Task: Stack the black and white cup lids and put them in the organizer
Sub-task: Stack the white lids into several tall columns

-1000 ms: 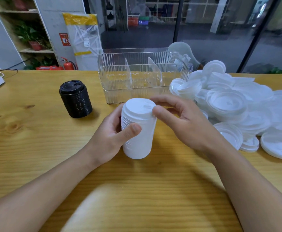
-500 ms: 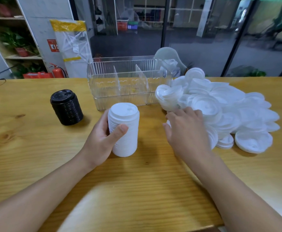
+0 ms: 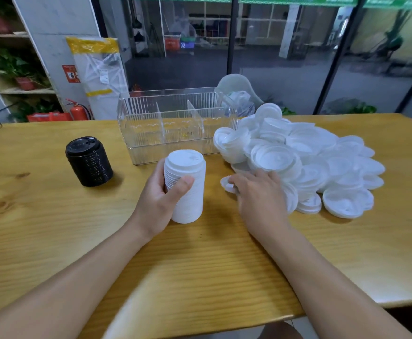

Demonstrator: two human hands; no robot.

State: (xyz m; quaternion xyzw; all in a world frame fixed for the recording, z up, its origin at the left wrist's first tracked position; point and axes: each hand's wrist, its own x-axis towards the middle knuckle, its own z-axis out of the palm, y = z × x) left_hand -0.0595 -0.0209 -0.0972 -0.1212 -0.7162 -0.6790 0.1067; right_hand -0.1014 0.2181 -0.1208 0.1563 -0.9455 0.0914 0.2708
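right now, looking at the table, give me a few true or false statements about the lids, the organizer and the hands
1. The left hand grips the white lid stack. True.
2. The black lid stack sits inside the organizer. False: it stands on the table, left of the organizer.
3. The right hand is at the loose white lids. True.
4. The organizer holds white lids. False: its compartments look empty.
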